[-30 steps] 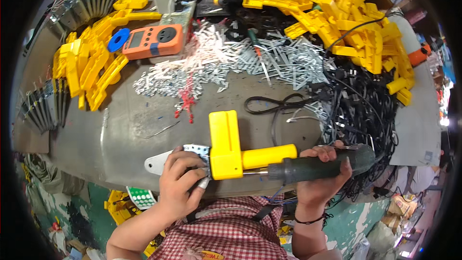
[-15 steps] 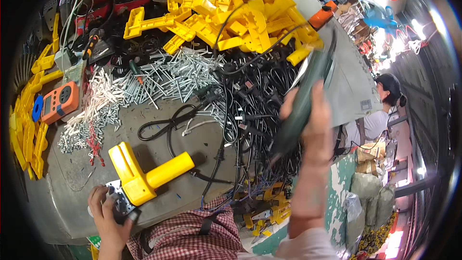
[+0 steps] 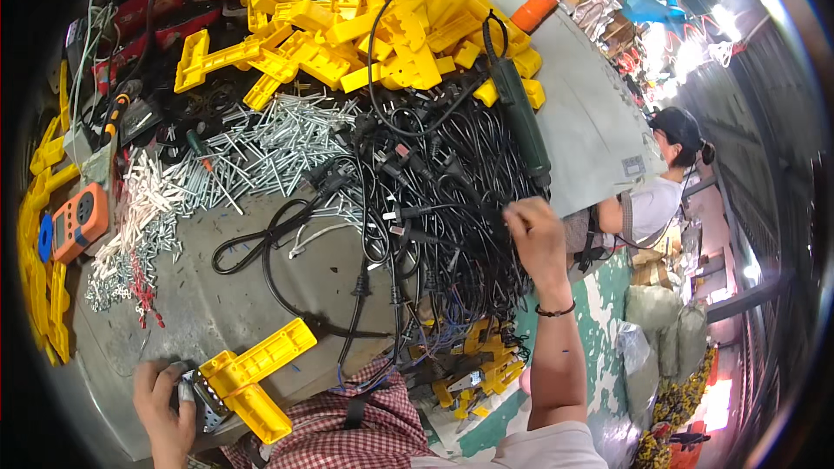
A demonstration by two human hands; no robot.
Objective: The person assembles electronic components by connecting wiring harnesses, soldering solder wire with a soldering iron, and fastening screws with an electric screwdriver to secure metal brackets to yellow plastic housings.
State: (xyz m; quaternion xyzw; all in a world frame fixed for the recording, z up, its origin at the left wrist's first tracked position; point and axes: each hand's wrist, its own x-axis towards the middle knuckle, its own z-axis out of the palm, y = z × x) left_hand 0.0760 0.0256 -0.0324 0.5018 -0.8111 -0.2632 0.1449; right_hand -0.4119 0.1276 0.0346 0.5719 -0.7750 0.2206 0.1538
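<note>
My left hand [image 3: 165,408] is closed on the metal plate [image 3: 208,401] at the end of a yellow plastic housing [image 3: 248,386]. The housing's hollow, ribbed side faces up, with one arm pointing right and another toward me. Over the right edge of a pile of black power cords [image 3: 460,208] is my right hand [image 3: 539,239]. Its fingers are loosely bent, and I see nothing in them. Just beyond those fingers, a dark green electric screwdriver [image 3: 521,122] lies with its tip toward me, apart from the hand.
Yellow plastic parts [image 3: 373,26] are heaped at the back. Long screws [image 3: 278,139] and smaller screws [image 3: 130,252] spread across the grey table [image 3: 226,304]. An orange meter [image 3: 80,221] stands left. Another person [image 3: 656,200] sits at right, beyond a grey sheet [image 3: 599,113].
My right hand has let go of the green electric screwdriver and come nearer to me. My left hand has turned the yellow housing over, so its ribbed side shows. The view has shifted slightly.
</note>
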